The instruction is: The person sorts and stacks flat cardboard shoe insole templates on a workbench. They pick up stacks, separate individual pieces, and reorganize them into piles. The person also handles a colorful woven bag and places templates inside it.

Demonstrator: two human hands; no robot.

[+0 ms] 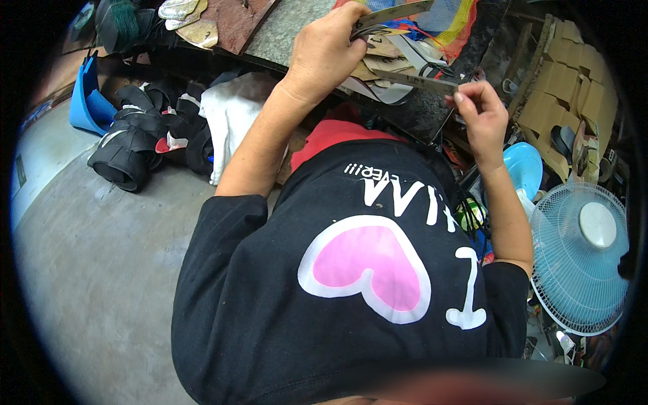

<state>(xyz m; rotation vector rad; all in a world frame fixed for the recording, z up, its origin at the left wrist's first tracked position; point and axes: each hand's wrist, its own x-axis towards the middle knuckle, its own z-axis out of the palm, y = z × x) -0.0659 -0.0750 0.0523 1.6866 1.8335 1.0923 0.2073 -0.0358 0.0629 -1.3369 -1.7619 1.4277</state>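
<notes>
My left hand [329,48] is raised over the workbench edge with its fingers closed round a flat grey-brown strip [398,11], which sticks out to the right. A dark looped cord or strap end shows just under those fingers. To the right, my right hand [480,118] pinches the end of a second flat, straight strip [418,82] between thumb and fingers. This strip slants back left over the bench. Whether the two strips are joined cannot be seen. Behind them lie cut tan and white flat pieces [388,62], partly hidden.
A bundle of black straps [128,138], a white cloth [233,111] and a blue plastic piece [88,101] lie at left. Sole-shaped pieces [196,30] rest on the bench [297,30]. A blue fan [577,260] and cardboard [560,81] stand at right.
</notes>
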